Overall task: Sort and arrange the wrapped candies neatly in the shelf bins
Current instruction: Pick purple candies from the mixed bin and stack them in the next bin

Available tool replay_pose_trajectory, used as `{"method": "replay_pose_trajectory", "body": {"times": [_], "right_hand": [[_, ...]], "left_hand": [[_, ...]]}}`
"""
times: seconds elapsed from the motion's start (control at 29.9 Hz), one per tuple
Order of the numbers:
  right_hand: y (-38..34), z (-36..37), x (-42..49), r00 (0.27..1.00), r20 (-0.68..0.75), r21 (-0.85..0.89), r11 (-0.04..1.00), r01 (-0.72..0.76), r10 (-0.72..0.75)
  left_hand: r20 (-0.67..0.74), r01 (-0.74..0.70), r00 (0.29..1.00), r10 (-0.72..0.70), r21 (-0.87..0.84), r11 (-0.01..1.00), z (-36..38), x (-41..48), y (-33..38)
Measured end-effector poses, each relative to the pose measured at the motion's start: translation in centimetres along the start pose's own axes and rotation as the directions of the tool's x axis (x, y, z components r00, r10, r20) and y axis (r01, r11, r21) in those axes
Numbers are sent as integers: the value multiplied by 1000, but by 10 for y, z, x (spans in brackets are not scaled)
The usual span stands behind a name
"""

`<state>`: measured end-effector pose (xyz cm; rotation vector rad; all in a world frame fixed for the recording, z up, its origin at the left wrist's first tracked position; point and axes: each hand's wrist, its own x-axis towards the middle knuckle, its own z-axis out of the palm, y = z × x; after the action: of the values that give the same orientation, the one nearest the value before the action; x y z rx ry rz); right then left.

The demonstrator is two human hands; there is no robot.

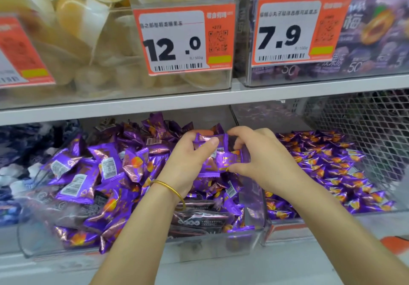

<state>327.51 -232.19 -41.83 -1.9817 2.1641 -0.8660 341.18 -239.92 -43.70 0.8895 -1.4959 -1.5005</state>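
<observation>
1. left hand (188,160) grips purple candy bunch (218,155), thumb curled over top.
2. right hand (263,154) pinches its right end, fingers curled.
3. bunch sits between hands, long axis roughly left-right, above middle bin (259,207).

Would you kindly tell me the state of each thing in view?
left hand, grips the held candies.
right hand, pinches the held candies.
held candies, bunched between both hands above the middle bin.
middle bin, heaped with jumbled purple candies.
right bin, smaller candies in a flatter layer.
</observation>
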Motion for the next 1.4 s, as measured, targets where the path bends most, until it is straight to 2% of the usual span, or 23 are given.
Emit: {"method": "replay_pose_trajectory", "body": {"times": [0.1,0.23,0.37,0.43,0.5,0.64,0.74,0.8,0.87,0.97,1.2,1.4], "right_hand": [[-2,-1,2,1000,16,12,1000,-4,3],[2,-2,0,998,-11,38,997,69,-69],[8,-2,0,996,-92,342,939,26,6],[7,-5,1,991,-103,578,816,-7,82],[4,-7,1,991,-85,714,700,-15,108],[-2,-2,1,999,-5,716,698,-26,41],[-4,0,1,994,-52,735,677,-27,96],[-4,-2,0,980,-122,761,649,-11,160],[-2,-5,0,963,-182,739,674,2,197],[2,-8,-3,960,-199,719,695,5,198],[9,-7,-6,955,-244,743,666,71,170],[10,-6,-7,946,-271,748,658,90,178]], "left_hand": [[-61,37,997,-40,-50,998,-1,-4,1],[-138,51,988,-70,-137,989,-1,-3,5],[-158,83,982,-102,-125,989,-2,-4,8],[-166,81,981,-98,-106,991,-4,-5,8],[-157,51,985,-66,-95,994,-4,-8,9],[-53,-47,998,41,-111,993,3,-10,6],[-54,-41,998,36,-98,994,5,-10,7],[7,20,1000,-19,-105,994,4,-11,8],[71,115,992,-104,-169,979,3,-12,10],[135,242,968,-212,-275,930,0,-12,11],[98,85,993,-62,-243,966,8,-13,4],[85,65,995,-48,-201,977,15,-18,5]]}}
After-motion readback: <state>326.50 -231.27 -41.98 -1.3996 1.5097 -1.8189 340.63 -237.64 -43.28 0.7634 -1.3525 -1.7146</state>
